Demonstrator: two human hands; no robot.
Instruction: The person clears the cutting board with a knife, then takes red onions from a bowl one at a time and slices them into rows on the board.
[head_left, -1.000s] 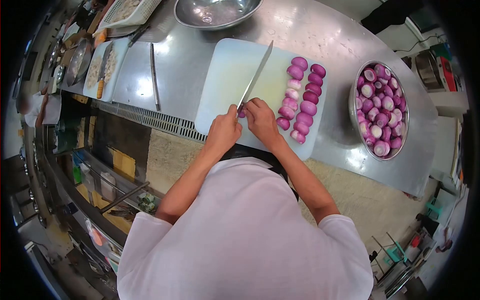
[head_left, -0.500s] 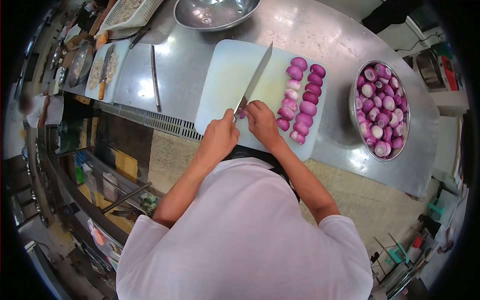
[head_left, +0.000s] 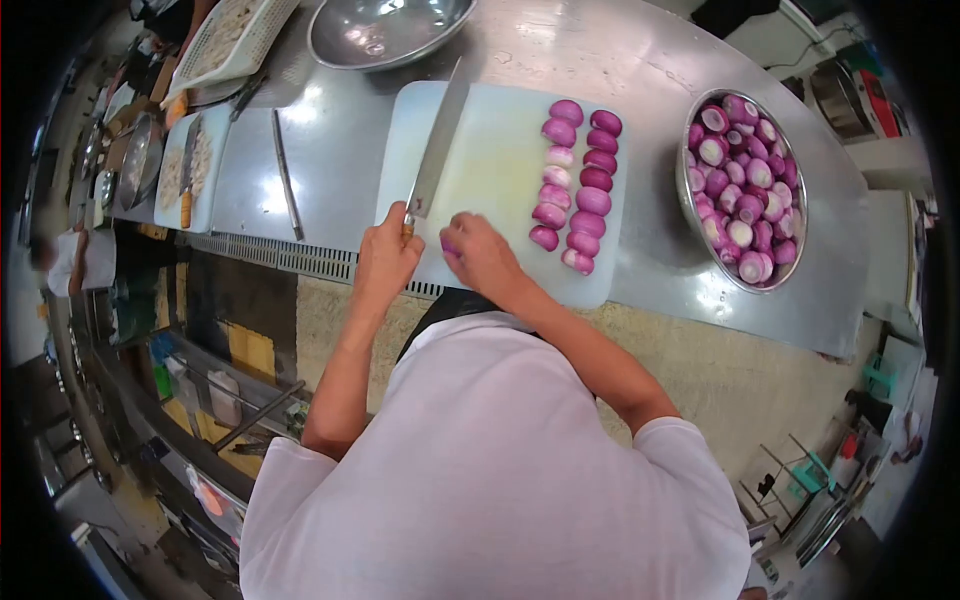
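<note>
My left hand (head_left: 388,252) is closed around the handle of a kitchen knife (head_left: 438,145), its long blade pointing away from me over the left part of the white cutting board (head_left: 480,150). Beside it, my right hand (head_left: 482,258) is slightly blurred, its fingers curled around a small purple onion piece (head_left: 448,247) that is mostly hidden. To the right on the board lie two rows of peeled red onions (head_left: 592,200), set close together. A steel bowl (head_left: 688,190) heaped with peeled red onions (head_left: 745,205) stands right of the board.
An empty steel bowl (head_left: 390,35) sits behind the board. Left of it lie a thin metal rod (head_left: 287,175), another cutting board (head_left: 203,205) with chopped pale food and a knife (head_left: 187,175), and a white basket (head_left: 240,65). Another person (head_left: 75,260) stands at far left.
My left hand has drawn the knife left, away from my right hand, and its blade now points more straight ahead. My right hand keeps the onion piece. The view has shifted slightly.
</note>
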